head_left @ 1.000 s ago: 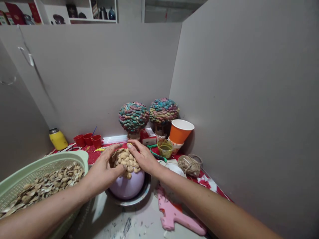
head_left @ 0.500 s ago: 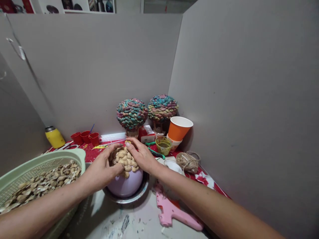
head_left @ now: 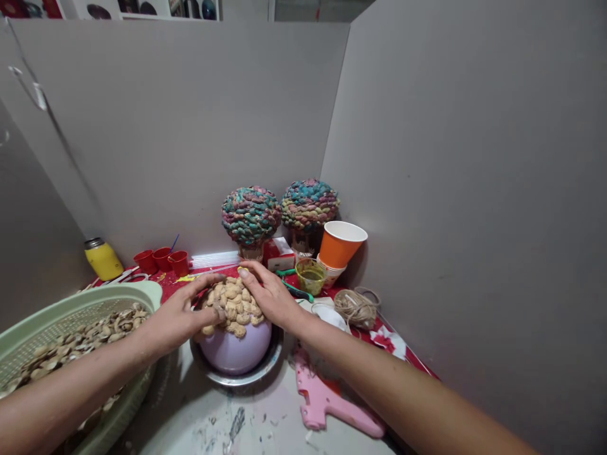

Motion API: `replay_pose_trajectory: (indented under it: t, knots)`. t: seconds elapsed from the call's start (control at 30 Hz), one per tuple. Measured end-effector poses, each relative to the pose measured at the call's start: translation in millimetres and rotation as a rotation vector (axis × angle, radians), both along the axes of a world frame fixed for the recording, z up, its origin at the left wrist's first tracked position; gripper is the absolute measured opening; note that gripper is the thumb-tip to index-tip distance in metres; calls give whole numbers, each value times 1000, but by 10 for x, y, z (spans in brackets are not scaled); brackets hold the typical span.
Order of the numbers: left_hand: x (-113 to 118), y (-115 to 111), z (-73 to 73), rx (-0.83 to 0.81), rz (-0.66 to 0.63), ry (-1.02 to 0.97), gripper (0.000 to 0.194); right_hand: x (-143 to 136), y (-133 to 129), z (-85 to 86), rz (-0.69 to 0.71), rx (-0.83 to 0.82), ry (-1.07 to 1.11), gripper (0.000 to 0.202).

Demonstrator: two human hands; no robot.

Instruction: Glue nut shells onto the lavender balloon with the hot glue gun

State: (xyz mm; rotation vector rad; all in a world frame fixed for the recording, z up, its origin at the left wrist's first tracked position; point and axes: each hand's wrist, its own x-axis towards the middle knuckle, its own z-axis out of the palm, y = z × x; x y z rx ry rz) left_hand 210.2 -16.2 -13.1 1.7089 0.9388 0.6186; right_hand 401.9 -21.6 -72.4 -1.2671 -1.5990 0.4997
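Note:
A lilac balloon or ball [head_left: 235,354] sits in a round metal bowl [head_left: 246,381], its upper part covered with peanut shells [head_left: 232,302]. My left hand [head_left: 187,309] is at the left side of the shells, thumb and fingers spread apart, the thumb tip touching or very near the shell layer. Against the upper right of the shells lies my right hand [head_left: 271,298], its fingers stretched and resting on them. A pink glue gun [head_left: 327,401] lies on the table below my right forearm.
At left, a green colander [head_left: 154,292] holds loose shells. Behind stand two colourful shell-covered balls [head_left: 251,215], red cups [head_left: 178,263], a yellow bottle [head_left: 103,260], an orange paper cup [head_left: 342,246], a small tub [head_left: 310,278] and twine [head_left: 355,308]. Grey panels enclose the table.
My left hand has shifted slightly left, away from the shells, with its fingers wider apart, baring more shells. My right hand stays nearly in place.

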Motion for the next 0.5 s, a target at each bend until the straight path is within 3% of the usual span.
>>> replay_pose_trajectory:
  t: [0.5]
  knots:
    - [79, -30, -36, -37, -3, -33, 63, -12, -19, 24, -12, 0, 3, 31]
